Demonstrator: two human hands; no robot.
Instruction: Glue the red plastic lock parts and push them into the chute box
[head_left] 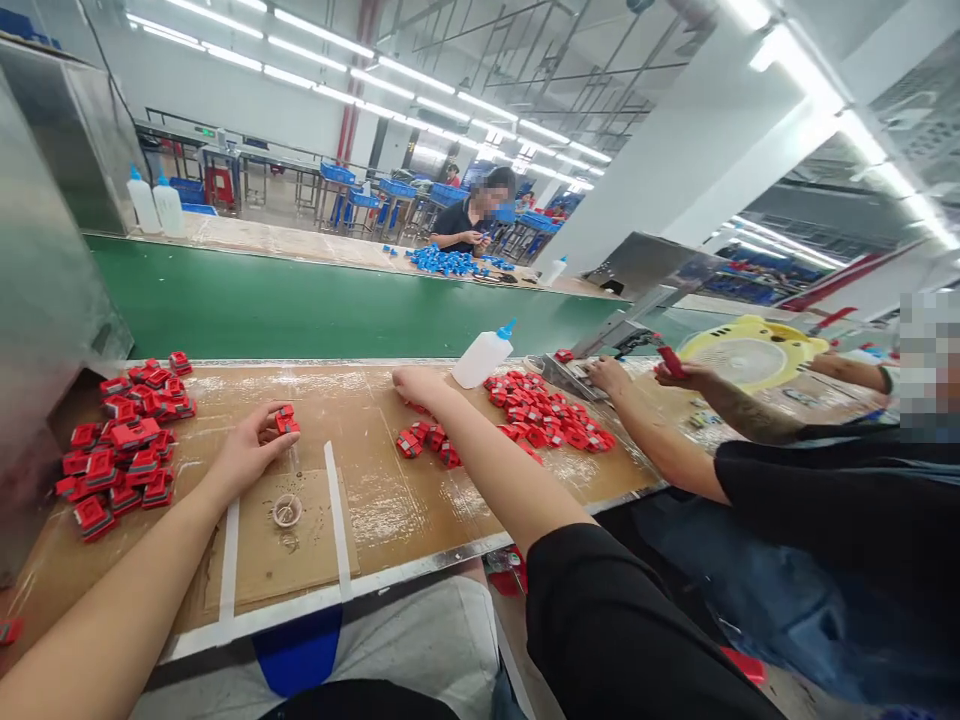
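My left hand (255,445) pinches a small red plastic part (286,420) with a grey inset, holding it above the worktable. Below it a small round cup (286,511) with a thin stick in it stands on a taped cardboard sheet (259,560). My right hand (421,386) reaches down to the tabletop beside a few loose red parts (409,443); its fingers are bent out of sight, so what they hold is hidden. A larger heap of red parts (551,415) lies to its right, and another heap (131,450) at the far left.
A white bottle with a blue tip (484,357) stands tilted in view behind the right heap. Beyond the table runs a green conveyor belt (300,305). A metal housing (45,300) borders the left. At right, a co-worker's hand (609,378) is at a metal fixture (574,378).
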